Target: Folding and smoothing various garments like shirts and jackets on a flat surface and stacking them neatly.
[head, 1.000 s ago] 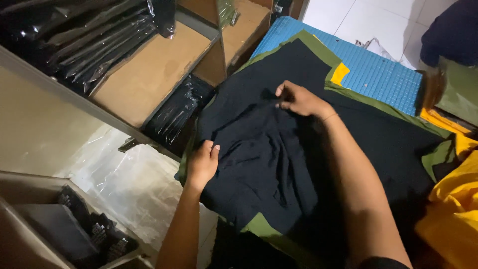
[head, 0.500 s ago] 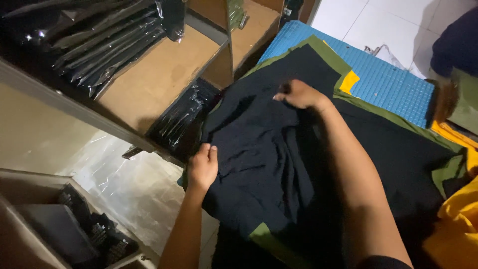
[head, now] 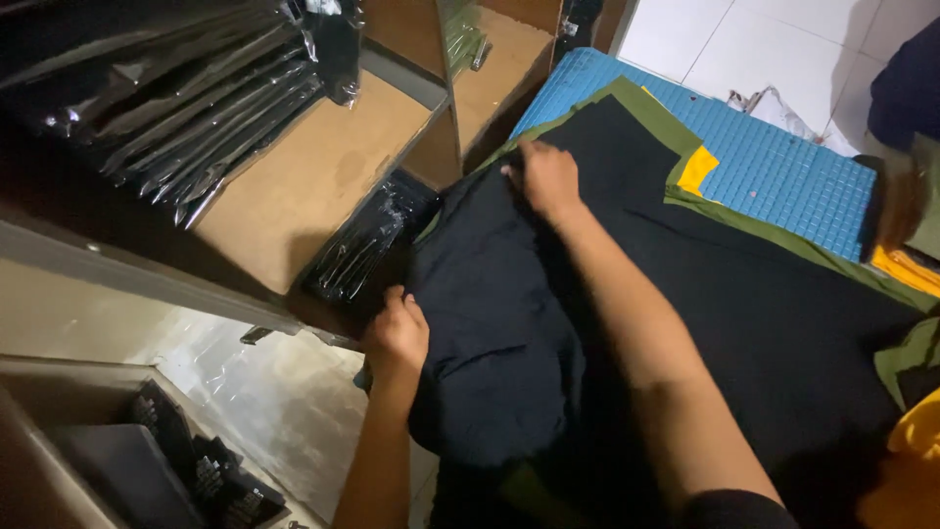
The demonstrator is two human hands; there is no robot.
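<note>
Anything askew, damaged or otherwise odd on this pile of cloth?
Nothing looks damaged. The black garment under the left hand and right hand is bunched and creased, and the olive and yellow pieces beneath stick out unevenly over the blue mat.

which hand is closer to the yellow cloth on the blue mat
Right. The right hand presses the black fabric beside the yellow cloth; the left hand grips its near edge.

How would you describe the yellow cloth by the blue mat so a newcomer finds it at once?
Start at the blue mat on the white tiled floor. At its near edge lies a stack of cloth: black cloth on top, olive cloth beneath. The yellow cloth is the small bright corner poking out between olive and mat, the only yellow there.
</note>
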